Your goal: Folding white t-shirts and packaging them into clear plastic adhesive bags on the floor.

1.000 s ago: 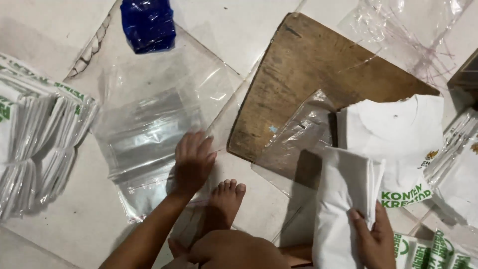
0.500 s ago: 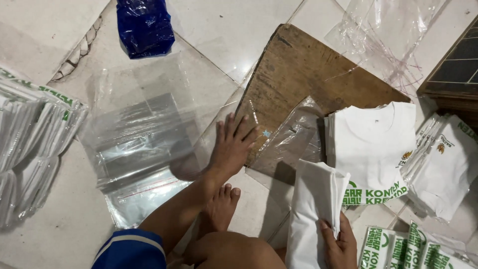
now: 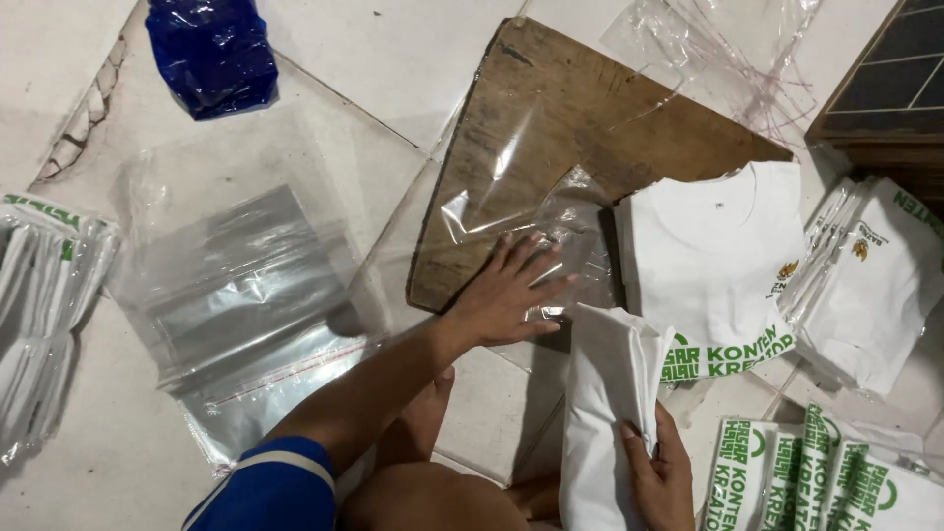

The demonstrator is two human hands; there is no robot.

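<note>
My left hand (image 3: pixel 511 290) lies flat with fingers spread on a clear plastic bag (image 3: pixel 511 177) that rests on a brown wooden board (image 3: pixel 590 108). My right hand (image 3: pixel 657 470) grips a folded white shirt (image 3: pixel 610 393) near its lower end, holding it upright just right of my left hand. A stack of clear plastic bags (image 3: pixel 246 295) lies on the white tiled floor to the left of my left arm. My bare foot (image 3: pixel 418 423) rests below that arm.
A flat white shirt with green print (image 3: pixel 718 265) lies right of the board. Packed shirts sit at the right (image 3: pixel 875 285), lower right (image 3: pixel 826 477) and far left (image 3: pixel 44 305). A blue plastic bag (image 3: pixel 211 54) is at top left; loose plastic (image 3: pixel 718 49) at top right.
My left hand moved right, from the stack of bags on the floor to the clear bag on the wooden board. The folded shirt stayed in my right hand.
</note>
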